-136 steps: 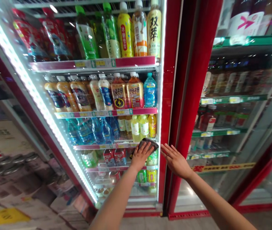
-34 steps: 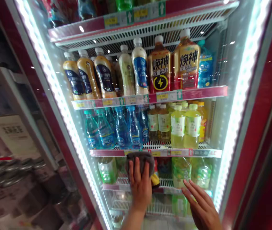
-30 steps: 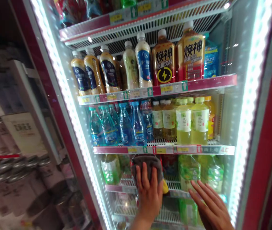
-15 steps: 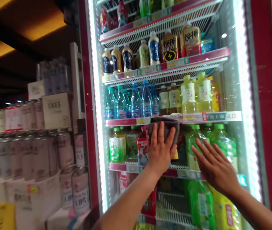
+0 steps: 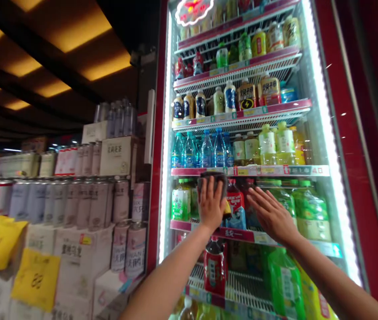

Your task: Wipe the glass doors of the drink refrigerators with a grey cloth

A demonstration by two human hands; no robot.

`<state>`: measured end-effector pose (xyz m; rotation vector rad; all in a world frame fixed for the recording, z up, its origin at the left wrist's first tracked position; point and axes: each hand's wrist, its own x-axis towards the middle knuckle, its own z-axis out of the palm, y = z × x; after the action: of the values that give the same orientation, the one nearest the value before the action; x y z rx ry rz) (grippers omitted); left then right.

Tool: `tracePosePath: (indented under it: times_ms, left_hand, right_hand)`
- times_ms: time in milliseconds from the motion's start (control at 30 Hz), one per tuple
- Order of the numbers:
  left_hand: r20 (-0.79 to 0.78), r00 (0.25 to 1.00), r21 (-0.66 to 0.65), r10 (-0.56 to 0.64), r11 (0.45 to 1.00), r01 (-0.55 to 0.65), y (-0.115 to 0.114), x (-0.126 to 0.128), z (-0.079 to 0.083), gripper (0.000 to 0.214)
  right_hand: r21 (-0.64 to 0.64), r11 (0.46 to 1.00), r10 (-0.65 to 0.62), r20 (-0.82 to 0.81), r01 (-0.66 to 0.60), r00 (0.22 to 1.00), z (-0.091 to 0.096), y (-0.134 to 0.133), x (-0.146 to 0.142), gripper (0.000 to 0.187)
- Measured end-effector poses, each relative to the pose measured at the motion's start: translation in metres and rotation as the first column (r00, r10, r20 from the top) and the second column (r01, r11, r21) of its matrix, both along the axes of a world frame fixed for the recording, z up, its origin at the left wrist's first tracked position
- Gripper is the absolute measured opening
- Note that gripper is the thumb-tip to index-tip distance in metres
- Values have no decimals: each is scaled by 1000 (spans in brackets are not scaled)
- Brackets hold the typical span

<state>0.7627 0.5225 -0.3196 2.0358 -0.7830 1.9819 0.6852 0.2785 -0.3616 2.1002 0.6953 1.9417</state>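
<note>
My left hand (image 5: pixel 210 205) presses a dark grey cloth (image 5: pixel 214 181) flat against the glass door (image 5: pixel 312 133) of a red-framed drinks fridge, at mid height. Its fingers lie spread over the cloth. My right hand (image 5: pixel 270 215) rests open and flat on the same glass, just to the right of the left hand. Behind the glass, shelves carry blue water bottles (image 5: pixel 205 149), yellow-green drink bottles (image 5: pixel 275 143) and large green bottles (image 5: pixel 302 209).
The fridge's red frame (image 5: pixel 348 133) runs down the right side, with lit white strips along both door edges. To the left, stacked packs of silver cans (image 5: pixel 75 200) and white cartons (image 5: pixel 75 258) with yellow paper tags (image 5: pixel 35 280) stand close to the fridge.
The view has swung up and left, showing the can stacks and ceiling. Both hands stay on the glass; the cloth hand sits about one shelf lower than at the start.
</note>
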Motion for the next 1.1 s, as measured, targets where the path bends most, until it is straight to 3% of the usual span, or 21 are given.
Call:
tracePosePath:
  times_ms: [67, 133, 167, 233, 300, 367, 400, 467, 533, 567, 633, 700, 767, 800, 867, 933, 1033, 1100]
  left_hand:
    - [9, 1000, 242, 16, 970, -18, -1, 0, -8, 71]
    - [4, 1000, 343, 23, 939, -23, 9, 4, 8, 69]
    - [-10, 1000, 319, 25, 948, -21, 17, 8, 22, 66]
    - [-56, 998, 130, 30, 991, -22, 35, 15, 48, 59]
    - [-105, 994, -148, 32, 988, -48, 50, 21, 56, 58]
    - [-129, 991, -310, 32, 948, -71, 55, 21, 37, 59]
    - [-128, 991, -317, 32, 946, -72, 53, 18, 19, 60]
    - [-111, 993, -156, 31, 987, -48, 45, 11, -19, 65]
    - [-76, 996, 127, 41, 991, -31, 35, 6, -39, 72]
    - [-62, 997, 229, 47, 973, -31, 32, 5, -38, 73]
    - [-48, 997, 325, 53, 945, -35, 35, 9, -15, 71]
    - [-62, 997, 250, 55, 968, -38, 50, 16, 22, 64]
    - [-98, 993, 37, 68, 997, -65, 73, 25, 51, 61]
    - [-123, 989, -91, 77, 992, -89, 86, 29, 58, 60]
    - [-182, 979, -326, 93, 934, -149, 110, 36, 56, 60]
    - [-235, 967, -460, 98, 865, -199, 128, 42, 42, 60]
    - [-274, 957, -505, 98, 832, -230, 141, 48, 37, 64]
    - [-289, 952, -523, 102, 816, -246, 145, 51, 54, 66]
  right_hand:
    - [-11, 1000, -13, -5, 13, 1000, 2, 8, 6, 75]
    - [2, 999, -33, -2, 33, 999, 1, 10, 9, 75]
    - [3, 999, -37, -5, 37, 999, 0, 10, 9, 74]
    - [2, 999, -41, -17, 41, 999, -2, 10, 8, 73]
    - [10, 999, -38, -35, 38, 999, -4, 10, 6, 72]
    - [42, 999, -19, -53, 21, 998, -5, 11, 3, 70]
    - [60, 998, -3, -64, 7, 998, -6, 12, 2, 69]
    - [79, 997, 27, -79, -20, 996, -7, 11, 2, 69]
    - [58, 998, 36, -72, -32, 997, -8, 10, 4, 69]
    - [39, 999, 32, -64, -29, 997, -9, 8, 5, 70]
    - [22, 999, 28, -54, -27, 998, -9, 7, 6, 70]
    - [37, 998, 44, -66, -42, 997, -10, 7, 6, 68]
    - [68, 995, 76, -77, -71, 994, -10, 8, 6, 65]
    - [77, 994, 88, -77, -83, 993, -10, 10, 5, 64]
    - [84, 992, 98, -73, -92, 993, -11, 13, 5, 65]
    - [88, 992, 95, -66, -89, 993, -11, 15, 4, 66]
    - [95, 992, 87, -53, -82, 995, -12, 17, 3, 67]
    - [95, 993, 77, -49, -72, 996, -12, 18, 3, 68]
